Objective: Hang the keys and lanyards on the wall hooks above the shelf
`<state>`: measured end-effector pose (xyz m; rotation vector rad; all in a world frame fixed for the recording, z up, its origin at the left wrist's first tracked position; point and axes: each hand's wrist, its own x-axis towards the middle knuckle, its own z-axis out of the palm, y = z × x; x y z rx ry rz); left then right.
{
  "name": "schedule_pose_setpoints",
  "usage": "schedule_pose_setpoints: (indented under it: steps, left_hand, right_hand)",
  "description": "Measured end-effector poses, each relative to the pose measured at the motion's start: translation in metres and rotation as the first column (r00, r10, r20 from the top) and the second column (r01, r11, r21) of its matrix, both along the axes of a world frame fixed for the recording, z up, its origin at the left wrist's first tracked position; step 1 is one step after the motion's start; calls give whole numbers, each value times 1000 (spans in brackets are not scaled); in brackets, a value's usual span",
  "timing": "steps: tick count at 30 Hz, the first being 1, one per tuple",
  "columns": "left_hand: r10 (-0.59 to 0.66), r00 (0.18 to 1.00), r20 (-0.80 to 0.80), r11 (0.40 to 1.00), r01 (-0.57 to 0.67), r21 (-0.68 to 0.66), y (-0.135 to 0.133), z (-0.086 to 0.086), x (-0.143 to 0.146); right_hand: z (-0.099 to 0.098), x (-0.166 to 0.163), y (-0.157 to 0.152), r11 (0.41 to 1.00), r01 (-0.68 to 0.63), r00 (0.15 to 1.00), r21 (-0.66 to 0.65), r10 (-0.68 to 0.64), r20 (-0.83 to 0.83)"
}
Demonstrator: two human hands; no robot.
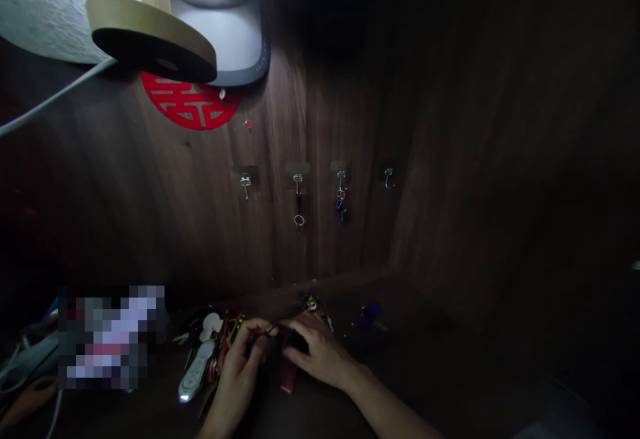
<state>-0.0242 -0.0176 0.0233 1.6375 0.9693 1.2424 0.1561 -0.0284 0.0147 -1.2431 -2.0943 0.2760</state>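
Both my hands are low on a dark wooden surface, close together. My left hand (245, 352) pinches a thin dark cord or ring (270, 329) between thumb and fingers. My right hand (317, 352) is curled over a small dark object (300, 343) that I cannot make out, with a red piece (289, 375) just below it. A bunch of keys (313, 303) lies just beyond my fingers. On the wall above, a row of adhesive hooks holds a black strap with a ring (299, 212) and a blue key fob (341, 207); two hooks (245, 182) (388, 177) hang bare.
A white remote-like item (196, 371) and a colourful clutter (227, 332) lie left of my hands. A blue object (367, 315) sits to the right. A red paper cutout (189, 102), a wooden lamp base (150, 35) and a cable (50, 99) are up on the wall.
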Motion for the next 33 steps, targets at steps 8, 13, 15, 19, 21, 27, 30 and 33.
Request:
schedule_pose_setpoints:
  steps: [8, 13, 15, 19, 21, 27, 30, 33]
  left_hand:
    - [-146, 989, -4, 989, 145, -41, -7, -3, 4]
    - [-45, 999, 0, 998, 45, -42, -2, -4, 2]
    - [18, 1000, -9, 999, -18, -38, 3, -7, 0]
    - [39, 998, -57, 999, -41, -23, 7, -12, -1]
    - [30, 996, -86, 999, -32, -20, 5, -12, 0]
    - [-68, 980, -186, 997, 62, -36, 1, -9, 5]
    - [-124, 964, -236, 992, 119, -35, 1, -10, 7]
    - [-114, 960, -255, 993, 108, -37, 0, -10, 8]
  right_hand:
    - [-13, -6, 10, 1000, 21, 996, -12, -22, -87]
    - [-17, 7, 17, 997, 26, 949, -69, -46, -311]
    - [-18, 14, 20, 990, -7, 893, -141, -57, -446]
    - [-18, 23, 23, 971, -86, 797, -222, -67, -600]
    - [-15, 23, 22, 969, -114, 770, -217, -52, -636]
    - [0, 23, 19, 963, -137, 514, -234, -133, -848]
    - [2, 31, 22, 953, -182, 252, -242, -192, -948]
    - [4, 41, 25, 965, -135, 76, -225, -217, -973]
